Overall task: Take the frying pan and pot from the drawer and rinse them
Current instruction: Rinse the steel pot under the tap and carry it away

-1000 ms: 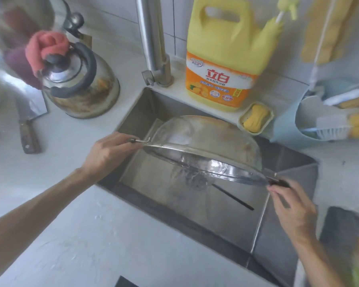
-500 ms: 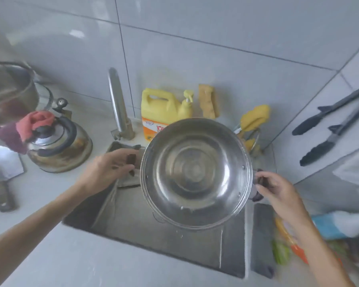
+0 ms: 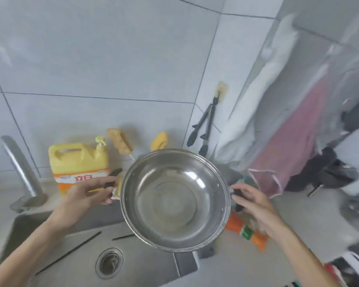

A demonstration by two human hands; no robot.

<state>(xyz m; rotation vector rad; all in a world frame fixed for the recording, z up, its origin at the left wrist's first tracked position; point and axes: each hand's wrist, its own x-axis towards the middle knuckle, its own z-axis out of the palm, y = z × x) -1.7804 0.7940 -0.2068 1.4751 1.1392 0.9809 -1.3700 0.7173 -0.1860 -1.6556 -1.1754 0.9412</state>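
— Since half a second ago, what has shifted?
— Round stainless-steel pot (image 3: 175, 200) sits further right, over the steel sink's (image 3: 87, 241) right edge, tilted open toward the viewer.
— And the hands?
— Left hand (image 3: 87, 193) pinches one dark side handle; right hand (image 3: 251, 201) curls round the other. Yellow detergent jug (image 3: 77, 164) stands behind.
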